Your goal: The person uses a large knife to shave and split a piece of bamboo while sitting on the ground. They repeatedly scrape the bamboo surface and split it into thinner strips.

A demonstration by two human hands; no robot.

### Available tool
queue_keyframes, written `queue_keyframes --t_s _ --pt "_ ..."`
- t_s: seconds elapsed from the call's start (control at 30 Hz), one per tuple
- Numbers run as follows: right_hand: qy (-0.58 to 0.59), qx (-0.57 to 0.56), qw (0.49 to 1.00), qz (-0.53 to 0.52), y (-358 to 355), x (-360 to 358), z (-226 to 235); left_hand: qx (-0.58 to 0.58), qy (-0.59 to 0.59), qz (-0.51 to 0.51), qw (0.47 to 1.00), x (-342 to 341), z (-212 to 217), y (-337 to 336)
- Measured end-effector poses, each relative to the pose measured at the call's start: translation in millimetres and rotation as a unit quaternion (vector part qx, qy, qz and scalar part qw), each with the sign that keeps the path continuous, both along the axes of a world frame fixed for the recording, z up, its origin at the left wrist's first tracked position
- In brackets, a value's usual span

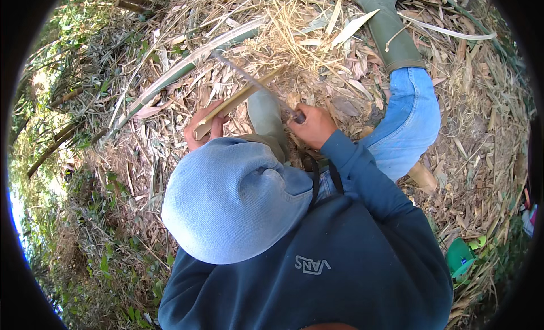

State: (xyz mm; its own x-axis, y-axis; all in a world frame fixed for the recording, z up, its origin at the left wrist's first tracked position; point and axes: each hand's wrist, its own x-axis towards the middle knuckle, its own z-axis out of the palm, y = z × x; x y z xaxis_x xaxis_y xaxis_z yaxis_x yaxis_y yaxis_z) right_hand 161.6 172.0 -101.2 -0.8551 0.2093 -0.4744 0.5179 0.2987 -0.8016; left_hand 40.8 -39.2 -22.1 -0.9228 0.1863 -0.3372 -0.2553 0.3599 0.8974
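Note:
My left hand (205, 123) is wrapped round the near end of a split bamboo piece (233, 99), which slants up and away to the right above my left boot (265, 113). In my right hand (313, 126) is the dark handle of a long knife, like a machete. Its narrow blade (235, 70) points far left and crosses the bamboo near the piece's far part. Whether the edge touches the bamboo or lies just over it, I cannot tell. My left knee, in blue denim, is bent beneath my left forearm, which is hidden.
Beyond my left hand lies a long green bamboo strip (180, 70). Pale shavings (294, 25) and dry leaves cover the ground ahead. My right boot (391, 38) is stretched forward. A green plastic object (459, 256) lies at the lower right; undergrowth (85, 233) grows on the left.

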Motion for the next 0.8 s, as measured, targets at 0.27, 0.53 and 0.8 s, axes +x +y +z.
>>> queue_keyframes --t_s 0.27,0.53,0.8 --pt "-0.019 0.049 0.999 -0.01 5.0 -28.0 -41.1 -0.032 0.071 0.028 0.997 8.5 -12.8 9.1" --pt "-0.074 0.034 0.995 -0.049 18.0 -21.9 -89.6 -0.063 0.097 -0.014 0.993 8.2 -3.9 14.6" --pt "-0.056 0.011 0.997 0.048 26.3 -23.4 -38.3 -0.056 0.106 0.025 0.992 9.5 -7.8 15.8"
